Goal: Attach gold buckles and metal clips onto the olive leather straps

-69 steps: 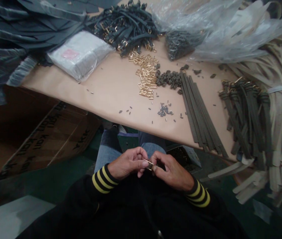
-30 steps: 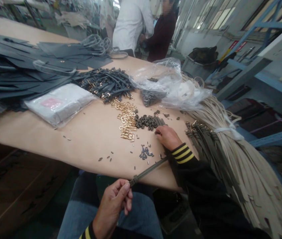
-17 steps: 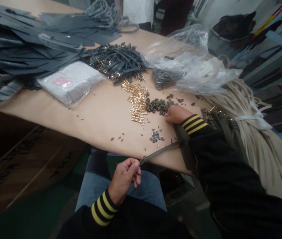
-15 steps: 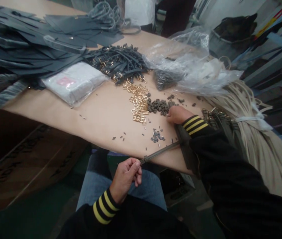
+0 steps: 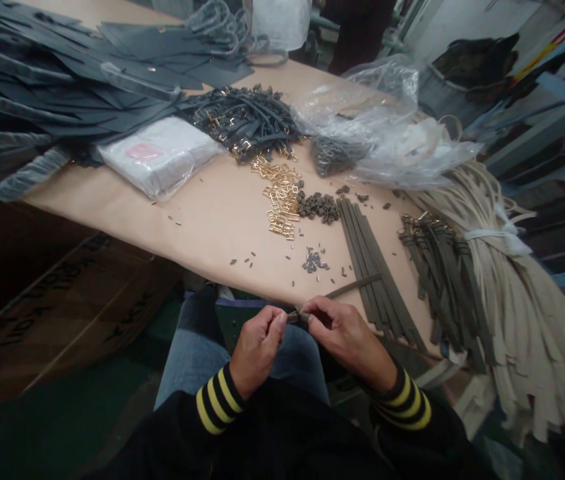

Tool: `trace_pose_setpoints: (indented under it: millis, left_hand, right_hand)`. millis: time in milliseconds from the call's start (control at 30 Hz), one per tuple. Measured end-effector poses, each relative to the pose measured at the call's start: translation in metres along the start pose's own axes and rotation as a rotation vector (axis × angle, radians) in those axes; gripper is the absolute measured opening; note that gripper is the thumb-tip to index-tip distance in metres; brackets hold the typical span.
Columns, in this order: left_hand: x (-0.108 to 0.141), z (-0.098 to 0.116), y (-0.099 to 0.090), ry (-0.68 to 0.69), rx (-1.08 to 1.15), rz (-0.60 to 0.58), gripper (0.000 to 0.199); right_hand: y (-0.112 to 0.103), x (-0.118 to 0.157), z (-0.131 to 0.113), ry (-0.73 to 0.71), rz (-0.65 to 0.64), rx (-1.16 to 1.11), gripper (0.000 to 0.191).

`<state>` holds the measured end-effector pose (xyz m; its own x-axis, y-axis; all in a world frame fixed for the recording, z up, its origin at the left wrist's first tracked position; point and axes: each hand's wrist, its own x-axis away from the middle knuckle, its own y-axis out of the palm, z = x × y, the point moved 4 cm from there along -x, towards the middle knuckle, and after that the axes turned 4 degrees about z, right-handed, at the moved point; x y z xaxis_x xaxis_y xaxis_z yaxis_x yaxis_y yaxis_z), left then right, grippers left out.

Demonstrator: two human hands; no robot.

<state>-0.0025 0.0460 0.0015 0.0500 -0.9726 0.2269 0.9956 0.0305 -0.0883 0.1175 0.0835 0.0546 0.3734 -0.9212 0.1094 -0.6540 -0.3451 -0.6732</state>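
Observation:
In front of my lap, my left hand (image 5: 258, 343) is closed in a pinch on the end of an olive-brown strap (image 5: 357, 285). The strap runs behind my right fingers and out over the table. Close beside it, my right hand (image 5: 345, 333) pinches a small dark piece at the strap's end, which looks like a strap loop; the fingers partly hide it. Beyond the hands lie small metal clips (image 5: 315, 261), a heap of olive strap loops (image 5: 318, 207) and gold buckles (image 5: 282, 207). A row of flat olive straps (image 5: 375, 267) lies to the right.
Finished-looking olive straps with buckles (image 5: 442, 280) and a tied bundle of beige strips (image 5: 522, 320) lie at the right. Plastic bags (image 5: 387, 147), black buckled straps (image 5: 250, 123), a wrapped white packet (image 5: 160, 157) and dark panels (image 5: 87, 80) cover the far side. A cardboard box (image 5: 62, 307) stands lower left.
My right hand has come back from the heap of strap loops to the strap end beside my left hand. The row of olive straps it covered now shows. The left hand keeps its pinch.

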Motion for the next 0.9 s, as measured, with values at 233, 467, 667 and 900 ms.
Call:
trace_pose_setpoints:
  millis: [233, 467, 667, 900]
  left_hand:
    - [0.007, 0.011, 0.002, 0.159, -0.144, -0.015, 0.022]
    - [0.010, 0.009, 0.002, 0.193, -0.198, -0.051, 0.022]
    - [0.010, 0.003, 0.003, 0.093, -0.088, -0.036, 0.023]
    - [0.010, 0.001, 0.004, 0.031, 0.093, -0.082, 0.028]
  right_hand:
    - [0.004, 0.008, 0.011, 0.083, -0.023, -0.141, 0.004]
    - [0.005, 0.013, 0.007, 0.086, -0.077, -0.224, 0.012]
    - [0.004, 0.017, 0.000, 0.061, -0.057, -0.195, 0.015]
    - [0.008, 0.015, 0.001, 0.100, -0.033, -0.257, 0.010]
